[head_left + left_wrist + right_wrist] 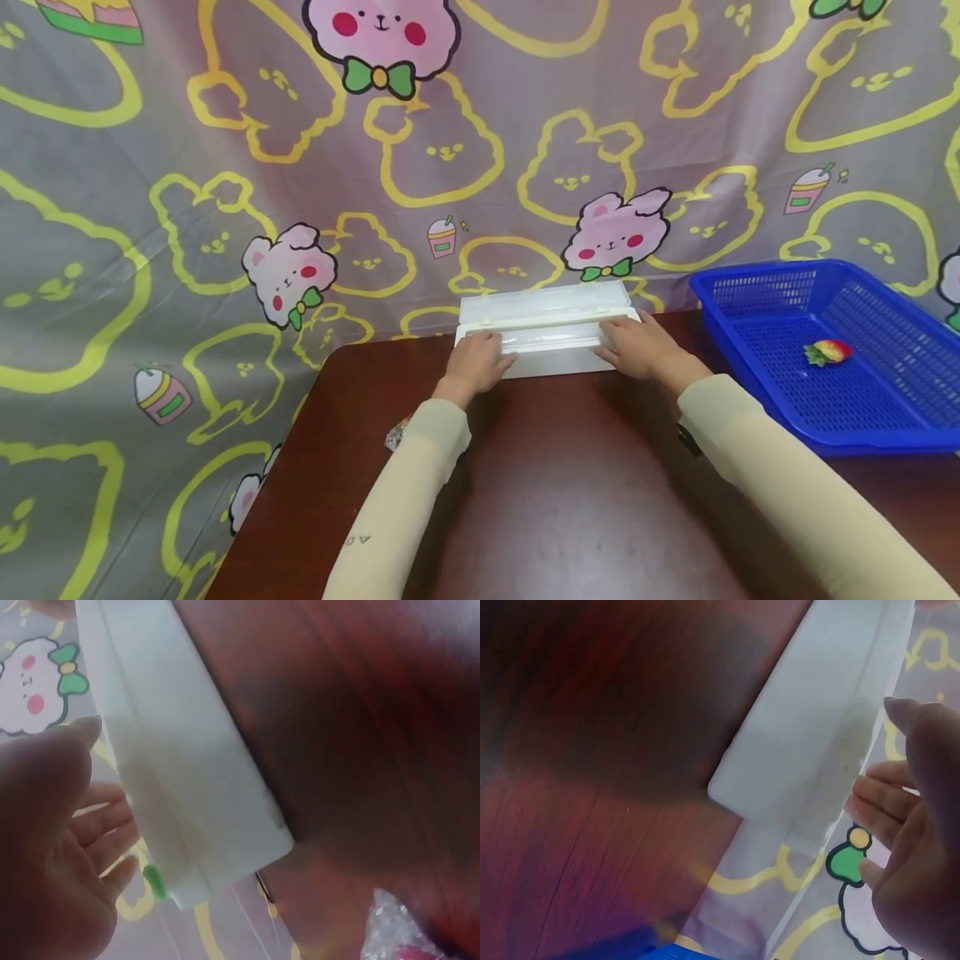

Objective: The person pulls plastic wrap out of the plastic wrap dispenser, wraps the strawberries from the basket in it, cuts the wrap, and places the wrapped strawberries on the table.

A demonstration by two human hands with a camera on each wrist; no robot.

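Note:
A long white box (557,363) sits at the far edge of the table, against the patterned cloth. Its whitish lid (543,302) is raised at the back, and something clear and shiny, like plastic film (553,335), shows in the opening. My left hand (476,364) holds the left end, thumb toward the front. At the opposite end my right hand (643,346) grips the box in a mirrored way. Both wrist views show the thumb at the box's upper edge and the fingers beyond it; some fingertips are partly hidden.
A blue plastic basket (757,396) stands at the right with a red-and-yellow strawberry (829,352) inside. Beside the left sleeve lies a small item in clear wrapping (397,434). A dark green thing (687,440) is partly covered by the right sleeve. The patterned cloth (510,242) hangs behind the table.

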